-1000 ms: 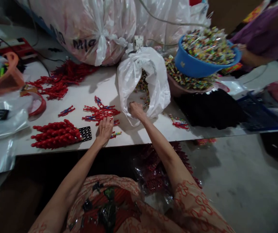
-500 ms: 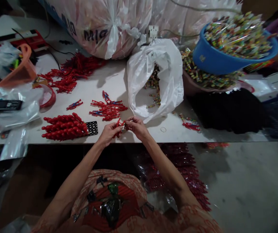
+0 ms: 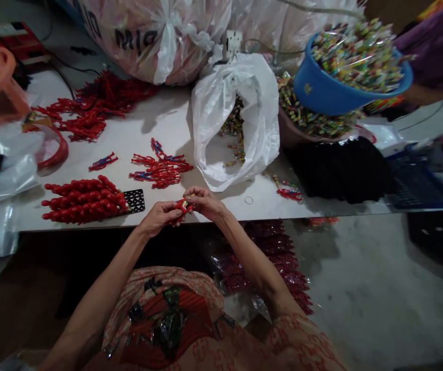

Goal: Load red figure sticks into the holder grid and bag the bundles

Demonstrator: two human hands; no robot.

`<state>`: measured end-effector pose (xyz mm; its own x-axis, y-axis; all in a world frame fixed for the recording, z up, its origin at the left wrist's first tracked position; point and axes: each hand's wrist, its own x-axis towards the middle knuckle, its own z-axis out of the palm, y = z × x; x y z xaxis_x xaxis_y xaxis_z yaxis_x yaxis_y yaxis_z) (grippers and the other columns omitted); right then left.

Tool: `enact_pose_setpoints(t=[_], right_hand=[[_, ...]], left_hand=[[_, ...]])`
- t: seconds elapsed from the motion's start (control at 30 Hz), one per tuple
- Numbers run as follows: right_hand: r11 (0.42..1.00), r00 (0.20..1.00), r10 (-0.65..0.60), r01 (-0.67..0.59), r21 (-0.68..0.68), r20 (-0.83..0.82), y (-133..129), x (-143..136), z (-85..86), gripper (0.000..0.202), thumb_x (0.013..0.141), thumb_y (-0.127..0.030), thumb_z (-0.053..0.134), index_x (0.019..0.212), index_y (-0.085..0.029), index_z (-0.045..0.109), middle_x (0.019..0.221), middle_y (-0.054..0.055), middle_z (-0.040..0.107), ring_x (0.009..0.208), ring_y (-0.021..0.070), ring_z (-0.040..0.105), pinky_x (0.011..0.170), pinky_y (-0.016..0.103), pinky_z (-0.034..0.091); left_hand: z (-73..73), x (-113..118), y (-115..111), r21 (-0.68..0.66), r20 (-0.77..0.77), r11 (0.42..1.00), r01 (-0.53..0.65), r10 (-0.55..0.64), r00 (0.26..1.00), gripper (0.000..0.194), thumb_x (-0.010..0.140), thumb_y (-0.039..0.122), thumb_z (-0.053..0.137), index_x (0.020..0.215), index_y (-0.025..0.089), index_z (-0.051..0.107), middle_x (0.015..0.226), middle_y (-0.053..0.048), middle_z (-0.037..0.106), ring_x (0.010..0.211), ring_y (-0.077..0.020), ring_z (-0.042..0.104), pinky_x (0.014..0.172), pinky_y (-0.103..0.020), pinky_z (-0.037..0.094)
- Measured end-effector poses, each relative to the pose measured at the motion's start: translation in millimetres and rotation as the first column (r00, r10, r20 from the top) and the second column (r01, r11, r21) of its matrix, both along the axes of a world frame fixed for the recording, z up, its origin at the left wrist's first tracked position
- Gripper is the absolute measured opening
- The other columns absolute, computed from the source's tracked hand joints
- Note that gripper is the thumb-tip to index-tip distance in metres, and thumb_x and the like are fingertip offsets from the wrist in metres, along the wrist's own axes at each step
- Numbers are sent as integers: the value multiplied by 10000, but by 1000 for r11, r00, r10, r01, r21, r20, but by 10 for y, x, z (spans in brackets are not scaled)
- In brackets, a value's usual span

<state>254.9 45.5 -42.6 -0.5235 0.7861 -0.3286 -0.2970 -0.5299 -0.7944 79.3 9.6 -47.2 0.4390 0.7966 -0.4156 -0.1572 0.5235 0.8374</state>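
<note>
Over the table's front edge, my left hand (image 3: 157,217) is closed on a small red toy figure (image 3: 182,205), mostly covered by fingers. My right hand (image 3: 208,205) pinches at the same figure's upper end, where a small pale and yellow bit shows; its kind is unclear. Just beyond lies a loose pile of red and blue toy figures (image 3: 161,170), with a single figure (image 3: 103,162) to its left. Left of my hands sit stacked rows of glossy red figures (image 3: 84,201) on a black perforated strip (image 3: 134,200).
An open white plastic bag (image 3: 203,98) holds small colourful pieces. To its right, a blue basin (image 3: 345,98) heaped with similar pieces stands near black material (image 3: 337,170) and a person's purple sleeve (image 3: 433,41). A thin ring (image 3: 248,200) lies near the front edge.
The view has shifted, so the table's things appear further left. Both hands remain together at the red figure, which has turned so a pale and yellow bit now shows.
</note>
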Motion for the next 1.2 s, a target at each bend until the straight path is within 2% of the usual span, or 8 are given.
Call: enact_pose_setpoints(t=[0.2,0.4,0.6,0.77,0.9,1.0,1.13,1.2], right_hand=[[999,998,-32,33,-16,50,-37,-39,-36,343,671,-397,774,681,-173,515,493,-78,511,397,28,378,366,144,247],[994,993,105,-103,-47,56,-70,-7,-52,373,642,-447,769,686,-179,514,472,-81,505,353,30,338,365,166,242],[946,950,-112,13,323,290,-89,-28,-49,310,768,-462,672,740,-172,566,592,-52,540,506,66,454,490,191,372],[896,846,-135,-118,428,515,-56,-70,-126,234,897,-388,535,820,-170,572,685,-21,595,600,97,532,595,223,435],[792,554,-297,-313,524,778,56,-58,34,248,922,-385,548,1062,-191,616,921,40,679,818,155,629,742,277,471],[718,301,-475,-410,562,827,345,85,255,309,967,-369,485,1221,-225,588,1095,69,678,973,180,637,820,289,466],[821,-198,-437,-486,299,878,883,434,366,359,948,-140,379,1205,-146,629,1125,178,673,1059,254,631,869,355,458],[815,-356,-344,-572,88,869,1065,579,302,396,888,-76,401,1210,-82,631,1171,255,638,1119,310,604,895,408,446]], left_hand=[[-18,-2,-11,-30,23,999,-42,43,999,527,526,545,857,799,128,689,612,-4,640,492,-79,525,482,-204,387],[-48,-42,-15,29,6,997,67,-67,998,482,569,543,827,763,121,698,598,-13,624,485,-81,491,489,-225,381],[-147,-95,48,151,-229,987,-56,90,969,447,595,525,785,812,138,727,626,1,625,532,-85,478,518,-219,367],[-225,-144,149,274,-343,961,22,76,936,482,636,554,707,883,141,740,704,-14,668,568,-105,493,538,-234,385],[-270,-229,249,432,-508,893,128,123,853,441,740,538,590,906,154,729,816,-52,702,727,-180,605,686,-299,469],[-273,-268,374,608,-680,755,247,334,653,367,824,453,508,924,169,718,978,-102,703,947,-257,618,865,-386,459],[-235,-178,582,577,-816,680,452,488,308,304,887,289,420,952,173,693,1096,-150,655,1067,-315,560,942,-457,404],[-215,-89,671,499,-859,687,528,474,195,268,874,239,437,977,169,674,1125,-168,630,1083,-332,542,947,-465,387]])
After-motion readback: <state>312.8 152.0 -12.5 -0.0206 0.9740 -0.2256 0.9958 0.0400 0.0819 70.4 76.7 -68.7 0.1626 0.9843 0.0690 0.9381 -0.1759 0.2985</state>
